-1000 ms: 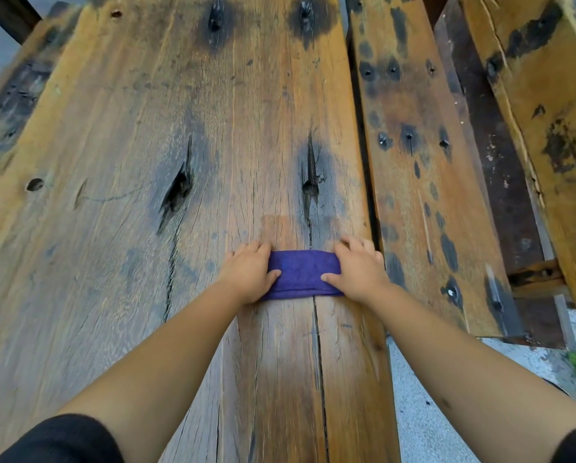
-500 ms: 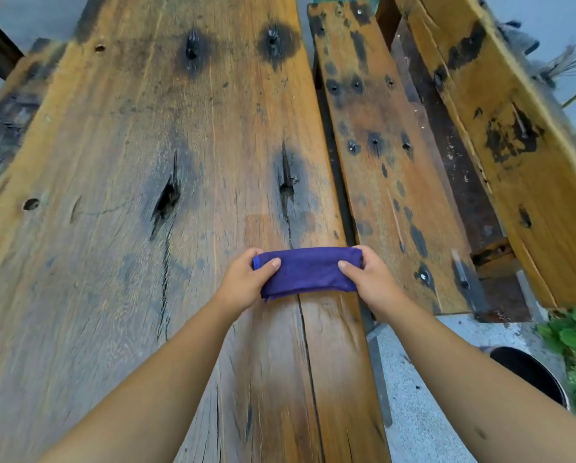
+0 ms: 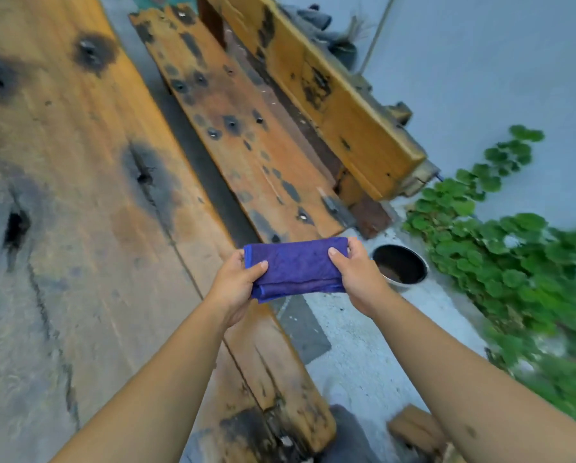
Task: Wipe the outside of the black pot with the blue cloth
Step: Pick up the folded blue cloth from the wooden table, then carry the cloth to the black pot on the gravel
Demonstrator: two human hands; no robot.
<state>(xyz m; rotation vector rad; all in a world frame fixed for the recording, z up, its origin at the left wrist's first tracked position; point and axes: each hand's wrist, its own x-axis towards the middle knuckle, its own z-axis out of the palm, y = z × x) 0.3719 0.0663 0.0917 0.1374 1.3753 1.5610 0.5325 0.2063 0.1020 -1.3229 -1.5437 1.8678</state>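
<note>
Your left hand (image 3: 236,282) and right hand (image 3: 358,274) pinch the folded blue cloth (image 3: 296,269) by its ends, off the worktop (image 3: 79,228); black pot (image 3: 400,266) apparently on the ground, beside your right hand.

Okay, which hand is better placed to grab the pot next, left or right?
Probably the right hand. It grips the folded blue cloth at the end beside the black pot on the ground; the left hand holds the far end, over the wooden table.

Cloth (image 3: 296,267) sits between your left hand (image 3: 236,285) & right hand (image 3: 358,279), off the desk (image 3: 79,228) edge. Pot (image 3: 400,267) on the ground just right of your right hand; plants (image 3: 513,262) further right.
</note>
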